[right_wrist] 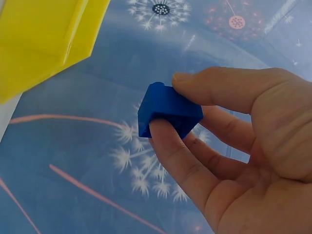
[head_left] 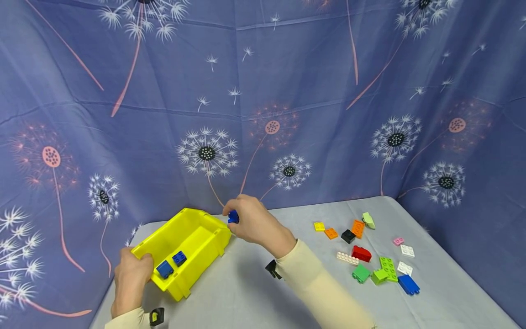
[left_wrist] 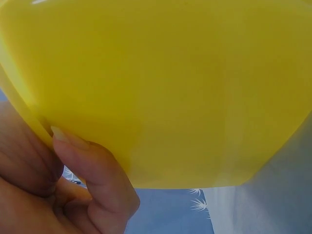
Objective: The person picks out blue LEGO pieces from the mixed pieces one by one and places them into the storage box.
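Observation:
My left hand [head_left: 132,279] grips the near left end of a yellow bin [head_left: 201,269], which is tilted. In the left wrist view, the thumb and a finger pinch the rim of the bin [left_wrist: 170,97]. Two blue bricks, one nearer [head_left: 165,269] and one farther [head_left: 179,258], lie inside the bin at its near end. Beside the bin's far right corner, my right hand [head_left: 256,224] holds up another blue brick [right_wrist: 168,109] between thumb and fingers. That brick's hollow underside shows in the right wrist view.
On the right of the grey table [head_left: 304,297] lie several loose bricks: a red one [head_left: 361,253], a black one [head_left: 348,236], a blue one [head_left: 408,284], a green one [head_left: 361,273] and a white one [head_left: 404,268]. A patterned blue curtain [head_left: 328,137] hangs behind the table.

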`<action>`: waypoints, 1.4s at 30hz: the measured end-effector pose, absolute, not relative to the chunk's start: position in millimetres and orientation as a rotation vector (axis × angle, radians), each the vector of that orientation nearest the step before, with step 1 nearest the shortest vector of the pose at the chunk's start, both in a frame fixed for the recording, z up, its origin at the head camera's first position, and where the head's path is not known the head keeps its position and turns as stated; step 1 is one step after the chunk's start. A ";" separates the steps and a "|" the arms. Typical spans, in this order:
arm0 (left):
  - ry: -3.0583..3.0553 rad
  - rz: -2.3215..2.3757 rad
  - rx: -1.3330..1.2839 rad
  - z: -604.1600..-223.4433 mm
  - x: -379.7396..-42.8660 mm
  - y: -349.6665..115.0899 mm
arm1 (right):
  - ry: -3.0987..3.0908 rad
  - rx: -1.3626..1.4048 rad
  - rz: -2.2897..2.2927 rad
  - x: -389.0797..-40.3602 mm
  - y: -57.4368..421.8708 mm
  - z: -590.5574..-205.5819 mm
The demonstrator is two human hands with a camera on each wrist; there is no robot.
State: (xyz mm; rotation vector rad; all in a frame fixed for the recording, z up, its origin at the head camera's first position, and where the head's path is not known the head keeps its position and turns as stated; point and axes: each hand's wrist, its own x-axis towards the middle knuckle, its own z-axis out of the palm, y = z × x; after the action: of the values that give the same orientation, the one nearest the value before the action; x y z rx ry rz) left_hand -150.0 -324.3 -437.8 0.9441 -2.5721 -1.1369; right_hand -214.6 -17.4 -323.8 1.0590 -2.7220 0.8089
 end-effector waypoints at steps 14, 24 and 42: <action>-2.582 -1.143 0.940 -438.6 -149.1 -326.0 | -2.686 1.133 0.804 -203.8 -66.4 -324.4; -2.566 -1.166 0.960 -439.9 -148.6 -324.6 | -2.626 1.138 0.752 -207.6 -94.6 -343.6; -2.564 -1.168 0.959 -437.3 -150.2 -323.6 | -2.627 1.141 0.760 -213.7 -123.6 -368.7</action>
State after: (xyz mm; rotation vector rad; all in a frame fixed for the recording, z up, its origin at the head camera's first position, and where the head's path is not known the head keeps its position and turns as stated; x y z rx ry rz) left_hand -150.2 -323.6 -437.3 0.9589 -2.5640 -1.1681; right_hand -213.7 -123.6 -368.7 1.1410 -2.6267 0.7601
